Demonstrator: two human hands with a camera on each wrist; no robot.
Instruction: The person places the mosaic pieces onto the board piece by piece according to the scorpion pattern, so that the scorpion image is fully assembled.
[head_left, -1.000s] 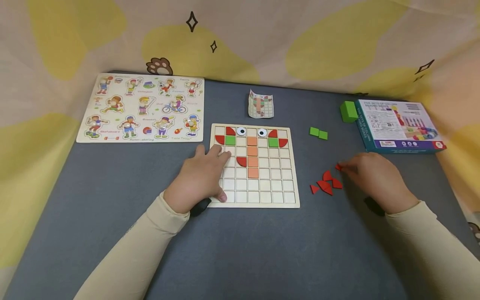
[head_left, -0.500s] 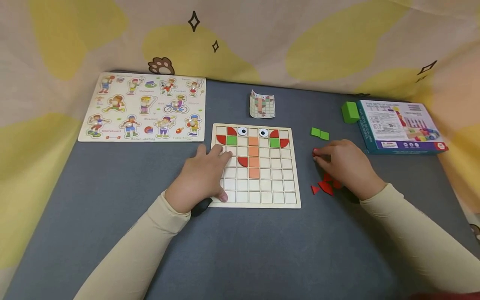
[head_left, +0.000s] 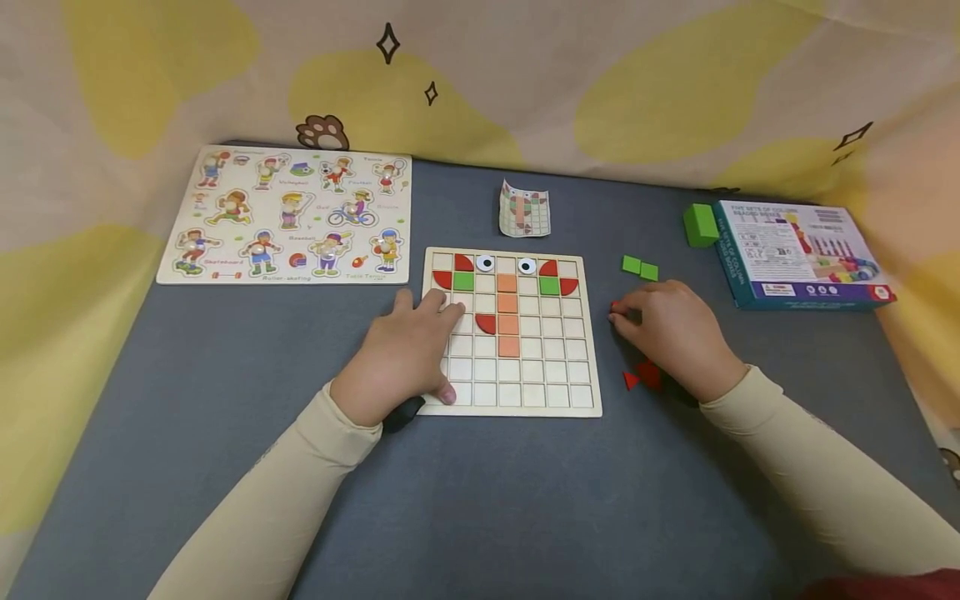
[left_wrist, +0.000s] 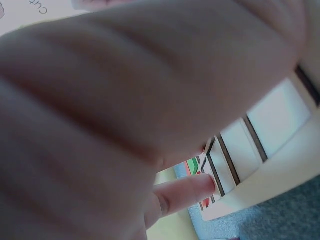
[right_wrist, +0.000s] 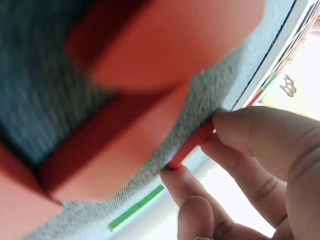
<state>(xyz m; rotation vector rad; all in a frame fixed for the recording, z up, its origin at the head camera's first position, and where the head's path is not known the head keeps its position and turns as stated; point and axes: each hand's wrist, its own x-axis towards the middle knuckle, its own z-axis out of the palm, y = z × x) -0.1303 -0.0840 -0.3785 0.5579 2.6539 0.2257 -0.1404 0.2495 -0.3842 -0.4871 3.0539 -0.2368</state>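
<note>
A wooden grid board (head_left: pixel 551 412) lies in front of me, with red quarter-circles (head_left: pixel 485 323), green squares (head_left: pixel 463 281), orange squares (head_left: pixel 507 302) and two round eye pieces (head_left: pixel 486 263) in its cells. My left hand (head_left: pixel 401 354) rests on the board's left side, fingers spread and thumb near its lower edge. To the right of the board, my right hand (head_left: pixel 671 329) pinches a small red piece (right_wrist: pixel 192 145) between thumb and fingertips. That piece is seen edge-on in the right wrist view, its full outline hidden. Loose red pieces (head_left: pixel 649 375) lie beneath this hand, partly covered by it.
Two green squares (head_left: pixel 640 267) lie beyond my right hand. A small paper pattern card (head_left: pixel 524 210) stands behind the board. At the back left is a picture puzzle board (head_left: pixel 285 217); a green block (head_left: pixel 701 225) and a printed box (head_left: pixel 802 254) sit at the back right.
My right hand has moved left from beyond the loose red pieces toward the board, carrying the small red piece. The left hand has stayed on the board.
</note>
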